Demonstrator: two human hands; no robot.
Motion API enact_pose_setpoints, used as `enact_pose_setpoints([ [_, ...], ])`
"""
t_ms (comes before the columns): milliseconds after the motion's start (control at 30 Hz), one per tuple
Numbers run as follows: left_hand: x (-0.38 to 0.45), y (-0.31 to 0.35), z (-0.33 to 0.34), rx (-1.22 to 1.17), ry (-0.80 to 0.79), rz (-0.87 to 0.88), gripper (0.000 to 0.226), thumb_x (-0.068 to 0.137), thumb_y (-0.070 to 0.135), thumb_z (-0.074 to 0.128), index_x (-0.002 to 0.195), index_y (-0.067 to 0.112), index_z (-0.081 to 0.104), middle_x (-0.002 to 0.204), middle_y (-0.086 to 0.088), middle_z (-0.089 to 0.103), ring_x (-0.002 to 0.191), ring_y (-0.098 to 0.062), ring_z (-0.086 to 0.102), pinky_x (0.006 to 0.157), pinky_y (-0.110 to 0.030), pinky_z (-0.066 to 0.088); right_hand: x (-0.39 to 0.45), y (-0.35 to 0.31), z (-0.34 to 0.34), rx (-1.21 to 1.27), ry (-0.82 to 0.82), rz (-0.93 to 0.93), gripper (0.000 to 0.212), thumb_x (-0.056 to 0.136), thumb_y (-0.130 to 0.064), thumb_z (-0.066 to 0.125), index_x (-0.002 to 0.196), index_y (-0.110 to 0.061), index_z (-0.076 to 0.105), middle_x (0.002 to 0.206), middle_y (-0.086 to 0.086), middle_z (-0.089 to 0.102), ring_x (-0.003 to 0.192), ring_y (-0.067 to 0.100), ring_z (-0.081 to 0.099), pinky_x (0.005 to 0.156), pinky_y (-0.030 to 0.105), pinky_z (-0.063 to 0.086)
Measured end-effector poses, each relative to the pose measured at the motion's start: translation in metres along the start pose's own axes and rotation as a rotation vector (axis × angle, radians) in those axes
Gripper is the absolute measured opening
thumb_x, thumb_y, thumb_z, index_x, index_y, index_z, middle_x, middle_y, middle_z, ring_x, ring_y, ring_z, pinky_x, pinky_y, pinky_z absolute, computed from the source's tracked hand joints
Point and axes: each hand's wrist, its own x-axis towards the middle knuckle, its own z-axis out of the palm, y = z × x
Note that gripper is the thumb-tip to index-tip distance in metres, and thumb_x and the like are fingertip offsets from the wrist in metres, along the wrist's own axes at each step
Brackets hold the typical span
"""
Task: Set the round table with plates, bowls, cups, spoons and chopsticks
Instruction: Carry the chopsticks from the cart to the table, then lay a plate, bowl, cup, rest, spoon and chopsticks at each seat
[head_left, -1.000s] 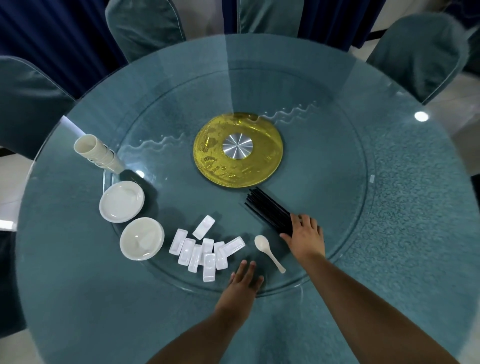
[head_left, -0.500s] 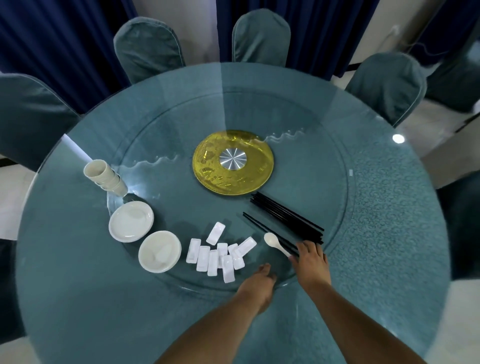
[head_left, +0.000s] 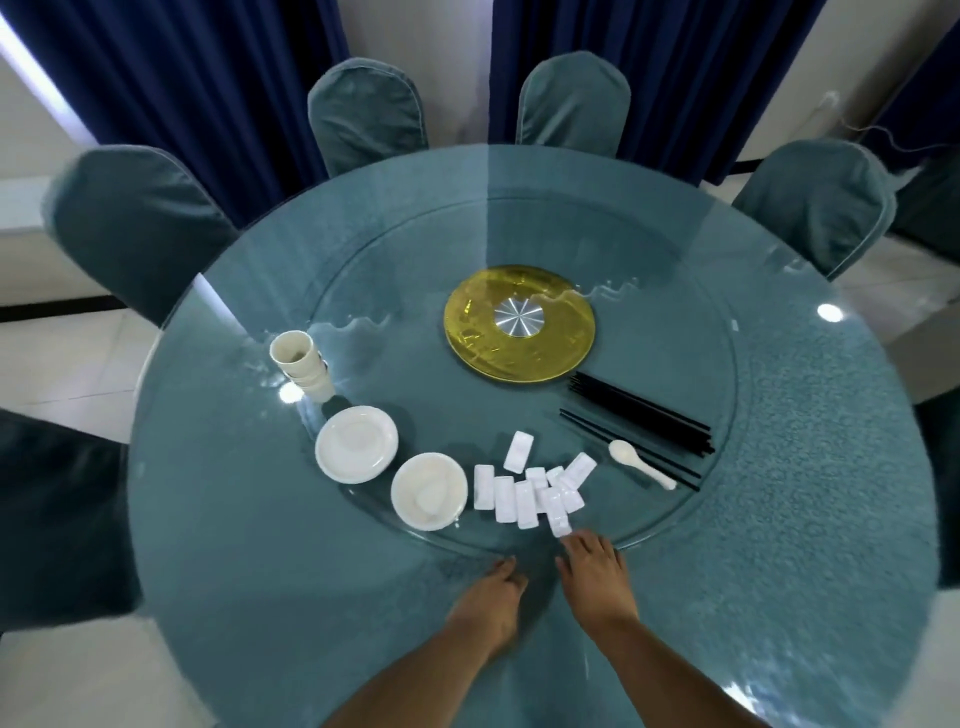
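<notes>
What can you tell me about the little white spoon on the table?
The spoon is small, glossy and white, and looks ceramic, with a rounded bowl and a short handle. It lies flat on the glass turntable, bowl facing up, handle pointing toward the table's near right edge. It rests across a separate pair of black chopsticks, beside the bigger chopstick bundle. Neither hand touches it.

One head-worn wide-angle view, looking forward and down.
The camera sits high over the near edge of the round table (head_left: 779, 519), tilted steeply enough that both forearms rise from the bottom edge. The whole tabletop fits in frame, bowed by the lens, with the far chairs (head_left: 571, 98) and the blue curtains (head_left: 208, 78) along the top. No second view.
</notes>
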Motion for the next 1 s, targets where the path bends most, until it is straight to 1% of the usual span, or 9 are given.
enact_pose_setpoints([
  [133, -0.021, -0.025, 0.0, -0.018, 0.006, -0.059, 0.051, 0.1, 0.012, 0.039, 0.15, 0.014, 0.035, 0.165, -0.005, 0.003, 0.152, -0.023, 0.007, 0.121, -0.039, 0.023, -0.009, -0.027, 0.01, 0.005, -0.028, -0.093, 0.039, 0.099, -0.037, 0.04, 0.137, -0.03, 0.046, 0.143, -0.01, 0.043, 0.134, 0.012, 0.038, 0.109, 0.028, 0.028],
  [300, -0.042, -0.051, -0.003, -0.026, -0.031, -0.128, 0.057, 0.101, 0.01, 0.034, 0.156, 0.02, 0.021, 0.165, -0.001, -0.006, 0.152, -0.022, -0.001, 0.122, -0.042, 0.02, -0.009, -0.046, 0.018, -0.01, -0.07, -0.11, 0.048, 0.1, -0.035, 0.039, 0.147, -0.028, 0.033, 0.156, -0.006, 0.028, 0.144, 0.01, 0.026, 0.115, 0.027, 0.021],
  [367, -0.05, -0.057, -0.002, -0.03, -0.026, -0.143, 0.059, 0.102, 0.009, 0.032, 0.157, 0.022, 0.016, 0.165, 0.001, -0.007, 0.152, -0.022, -0.002, 0.122, -0.042, 0.018, -0.011, -0.05, 0.022, -0.024, -0.088, -0.106, 0.051, 0.101, -0.033, 0.038, 0.15, -0.026, 0.028, 0.159, -0.004, 0.023, 0.145, 0.01, 0.022, 0.116, 0.028, 0.019],
  [433, -0.056, -0.063, -0.001, -0.046, -0.017, -0.166, 0.058, 0.103, 0.012, 0.031, 0.157, 0.022, 0.015, 0.165, 0.001, -0.006, 0.152, -0.022, 0.0, 0.123, -0.041, 0.017, -0.015, -0.053, 0.026, -0.031, -0.101, -0.107, 0.053, 0.101, -0.031, 0.038, 0.152, -0.025, 0.025, 0.16, -0.004, 0.021, 0.147, 0.01, 0.019, 0.117, 0.028, 0.018],
  [600, -0.07, -0.076, 0.004, -0.054, 0.004, -0.179, 0.058, 0.103, 0.01, 0.032, 0.157, 0.024, 0.017, 0.165, 0.0, -0.004, 0.152, -0.021, -0.002, 0.123, -0.039, 0.014, -0.024, -0.057, 0.032, -0.005, -0.126, -0.087, 0.055, 0.1, -0.027, 0.039, 0.152, -0.024, 0.023, 0.161, -0.003, 0.017, 0.148, 0.011, 0.015, 0.117, 0.03, 0.019],
  [700, -0.078, -0.081, 0.005, -0.047, -0.008, -0.177, 0.057, 0.102, 0.011, 0.034, 0.156, 0.023, 0.02, 0.165, -0.002, -0.002, 0.152, -0.021, 0.001, 0.123, -0.037, 0.014, -0.027, -0.055, 0.033, -0.021, -0.137, -0.066, 0.056, 0.099, -0.026, 0.039, 0.152, -0.024, 0.022, 0.162, -0.002, 0.016, 0.149, 0.013, 0.013, 0.117, 0.031, 0.019],
  [767, -0.083, -0.085, 0.006, -0.048, 0.0, -0.184, 0.057, 0.101, 0.012, 0.035, 0.155, 0.022, 0.023, 0.165, -0.002, -0.001, 0.152, -0.022, 0.003, 0.122, -0.038, 0.015, -0.028, -0.055, 0.034, -0.03, -0.144, -0.047, 0.056, 0.098, -0.024, 0.039, 0.152, -0.023, 0.023, 0.162, -0.001, 0.015, 0.149, 0.014, 0.012, 0.118, 0.031, 0.019],
  [900, -0.09, -0.09, 0.009, -0.05, -0.01, -0.179, 0.055, 0.101, 0.023, 0.038, 0.154, 0.023, 0.026, 0.165, -0.002, 0.003, 0.152, -0.021, 0.005, 0.122, -0.038, 0.017, -0.029, -0.059, 0.036, -0.039, -0.165, -0.04, 0.058, 0.097, -0.021, 0.038, 0.153, -0.022, 0.021, 0.162, -0.001, 0.015, 0.15, 0.015, 0.011, 0.118, 0.031, 0.019],
  [1000, -0.091, -0.096, 0.012, -0.043, -0.044, -0.189, 0.057, 0.1, 0.027, 0.04, 0.155, 0.023, 0.025, 0.165, -0.002, 0.005, 0.152, -0.021, 0.007, 0.123, -0.037, 0.014, -0.026, -0.061, 0.036, -0.037, -0.165, -0.034, 0.06, 0.096, -0.022, 0.038, 0.153, -0.023, 0.019, 0.163, -0.001, 0.013, 0.15, 0.015, 0.01, 0.118, 0.032, 0.02],
])
